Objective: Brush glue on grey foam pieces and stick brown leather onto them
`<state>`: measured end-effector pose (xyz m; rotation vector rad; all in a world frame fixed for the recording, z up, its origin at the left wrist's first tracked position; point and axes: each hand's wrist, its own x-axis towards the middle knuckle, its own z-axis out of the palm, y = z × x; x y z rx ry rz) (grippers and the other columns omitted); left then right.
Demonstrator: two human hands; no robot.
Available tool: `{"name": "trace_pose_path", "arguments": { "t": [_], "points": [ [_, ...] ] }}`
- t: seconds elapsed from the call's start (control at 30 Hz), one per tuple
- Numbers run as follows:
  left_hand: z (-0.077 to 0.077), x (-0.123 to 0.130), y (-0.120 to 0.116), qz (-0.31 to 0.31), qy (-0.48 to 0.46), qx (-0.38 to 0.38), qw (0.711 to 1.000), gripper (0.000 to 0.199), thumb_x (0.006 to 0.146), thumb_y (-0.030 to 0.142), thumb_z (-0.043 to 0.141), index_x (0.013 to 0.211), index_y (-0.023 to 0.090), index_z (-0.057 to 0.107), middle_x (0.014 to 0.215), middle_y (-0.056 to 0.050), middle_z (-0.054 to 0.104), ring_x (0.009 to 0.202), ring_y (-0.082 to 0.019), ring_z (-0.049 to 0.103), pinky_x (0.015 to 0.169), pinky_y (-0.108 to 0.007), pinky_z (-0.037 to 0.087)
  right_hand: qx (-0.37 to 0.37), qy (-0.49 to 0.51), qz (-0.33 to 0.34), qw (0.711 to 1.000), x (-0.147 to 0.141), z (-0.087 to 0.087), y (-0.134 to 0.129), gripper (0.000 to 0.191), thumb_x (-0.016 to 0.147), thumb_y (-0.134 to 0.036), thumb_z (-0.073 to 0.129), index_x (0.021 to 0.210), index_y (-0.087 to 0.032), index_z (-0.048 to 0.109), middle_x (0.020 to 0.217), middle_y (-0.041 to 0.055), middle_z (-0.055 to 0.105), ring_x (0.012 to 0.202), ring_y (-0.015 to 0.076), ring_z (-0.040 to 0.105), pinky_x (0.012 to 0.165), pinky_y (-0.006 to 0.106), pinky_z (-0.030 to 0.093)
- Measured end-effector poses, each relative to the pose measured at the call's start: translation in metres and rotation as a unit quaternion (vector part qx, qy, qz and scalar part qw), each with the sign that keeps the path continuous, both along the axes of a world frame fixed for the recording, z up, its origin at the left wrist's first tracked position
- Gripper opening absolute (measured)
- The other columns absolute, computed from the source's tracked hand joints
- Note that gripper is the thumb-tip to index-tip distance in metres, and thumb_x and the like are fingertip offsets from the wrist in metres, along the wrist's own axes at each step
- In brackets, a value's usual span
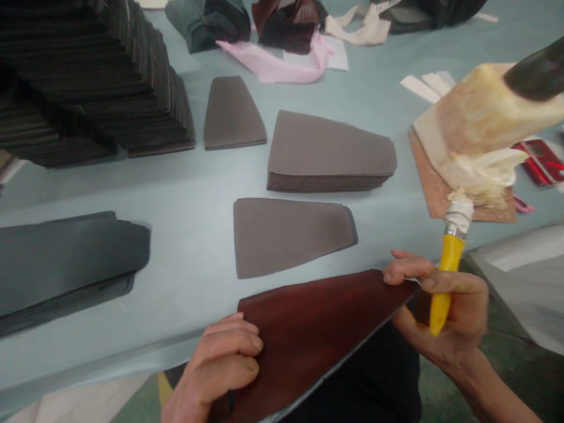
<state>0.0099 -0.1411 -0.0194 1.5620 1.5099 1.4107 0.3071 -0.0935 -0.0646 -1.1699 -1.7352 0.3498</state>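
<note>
A dark reddish-brown panel (317, 329) is held up at the table's front edge, tilted, with a pale lower edge. My left hand (224, 358) grips its wide left end, fingers over the top face. Its narrow right end is pinched by my right hand (445, 299), which also holds a yellow-handled brush (450, 258) between its fingers, bristles up and coated white. Just beyond the panel lie grey-brown pieces (291, 235), slightly offset. Behind them sits a thicker stack of similar pieces (330, 147), and a smaller trapezoid stack (234, 111) is to its left.
A tall dark stack (88, 82) fills the back left; dark grey panels (66, 252) lie at the left. A glue-stained container (484, 117) stands on a brown board (429, 188) at the right, near a red object (540, 161). Pink cloth (277, 64) lies at the back.
</note>
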Motion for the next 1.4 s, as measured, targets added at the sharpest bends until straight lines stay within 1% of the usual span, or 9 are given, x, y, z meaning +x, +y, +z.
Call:
{"name": "trace_pose_path", "arguments": {
  "t": [0.23,0.37,0.43,0.57,0.7,0.97,1.1,1.27,1.4],
  "points": [
    [0.0,0.001,0.008,0.007,0.033,0.03,0.999,0.022,0.106,0.046,0.064,0.093,0.028,0.062,0.088,-0.002,0.069,0.087,-0.019,0.071,0.096,-0.039,0.064,-0.026,0.012,0.002,1.0,0.001,-0.002,-0.001,0.048,0.077,-0.002,0.074,0.104,-0.029,0.045,0.096,-0.0064,0.074,0.081,0.0139,0.076,0.11,0.046,0.064],
    [0.004,-0.019,0.02,-0.127,0.068,0.071,0.987,0.014,0.103,0.035,0.071,0.102,0.022,0.066,0.093,-0.005,0.073,0.091,-0.018,0.076,0.093,-0.036,0.068,-0.018,0.014,0.007,1.0,0.004,-0.006,-0.001,0.045,0.076,-0.005,0.076,0.102,-0.029,0.047,0.097,-0.0064,0.076,0.082,0.015,0.077,0.109,0.048,0.065],
    [0.006,-0.025,0.025,-0.159,0.076,0.085,0.981,0.012,0.104,0.03,0.07,0.105,0.018,0.066,0.095,-0.007,0.074,0.093,-0.019,0.076,0.093,-0.035,0.069,-0.012,0.014,0.02,1.0,0.005,-0.006,-0.001,0.045,0.076,-0.003,0.076,0.102,-0.028,0.049,0.1,-0.0061,0.077,0.085,0.0135,0.078,0.114,0.043,0.062],
    [0.009,-0.023,0.029,-0.14,0.053,0.079,0.986,0.002,0.104,0.017,0.064,0.106,0.018,0.065,0.097,-0.007,0.073,0.096,-0.016,0.076,0.098,-0.032,0.067,-0.022,0.004,0.027,0.999,0.007,-0.002,0.0,0.046,0.076,-0.003,0.08,0.102,-0.027,0.049,0.103,-0.0071,0.078,0.091,0.0113,0.08,0.12,0.035,0.056],
    [0.01,-0.016,0.03,-0.105,0.032,0.043,0.993,0.018,0.102,0.009,0.058,0.109,0.021,0.069,0.099,-0.006,0.077,0.098,-0.018,0.077,0.093,-0.032,0.067,-0.006,-0.037,0.023,0.999,0.007,0.003,0.007,0.04,0.081,-0.012,0.084,0.099,-0.027,0.052,0.097,-0.0059,0.08,0.084,0.0143,0.08,0.111,0.038,0.06],
    [0.012,-0.004,0.036,-0.061,0.015,-0.012,0.998,0.018,0.109,0.025,0.052,0.115,0.024,0.07,0.105,-0.009,0.076,0.105,-0.021,0.075,0.092,-0.032,0.063,0.059,-0.171,-0.002,0.983,-0.008,0.031,0.023,0.027,0.098,-0.031,0.077,0.092,-0.028,0.051,0.088,-0.002,0.083,0.072,0.0201,0.079,0.092,0.043,0.057],
    [0.008,-0.01,0.043,-0.093,0.059,-0.036,0.993,0.019,0.108,0.019,0.055,0.121,0.028,0.066,0.111,-0.002,0.076,0.109,-0.013,0.073,0.097,-0.022,0.058,0.085,-0.205,-0.003,0.975,-0.026,0.048,0.031,0.029,0.101,-0.036,0.076,0.093,-0.028,0.049,0.087,-0.0004,0.085,0.072,0.0195,0.08,0.091,0.041,0.058],
    [-0.003,-0.013,0.056,-0.09,0.078,-0.038,0.992,0.018,0.106,0.016,0.059,0.112,0.03,0.067,0.102,0.006,0.075,0.096,-0.005,0.073,0.091,-0.011,0.054,0.092,-0.237,-0.006,0.967,-0.056,0.066,0.042,0.027,0.109,-0.038,0.063,0.09,-0.028,0.047,0.083,-0.0006,0.084,0.072,0.019,0.083,0.072,0.035,0.061],
    [0.001,-0.014,0.062,-0.11,0.057,-0.051,0.991,0.015,0.105,0.019,0.06,0.108,0.029,0.071,0.098,0.007,0.077,0.089,-0.005,0.073,0.086,-0.01,0.054,0.078,-0.248,-0.003,0.966,-0.077,0.078,0.047,0.025,0.114,-0.039,0.053,0.092,-0.029,0.046,0.083,-0.0018,0.084,0.07,0.0176,0.083,0.06,0.029,0.062]
  ]
}}
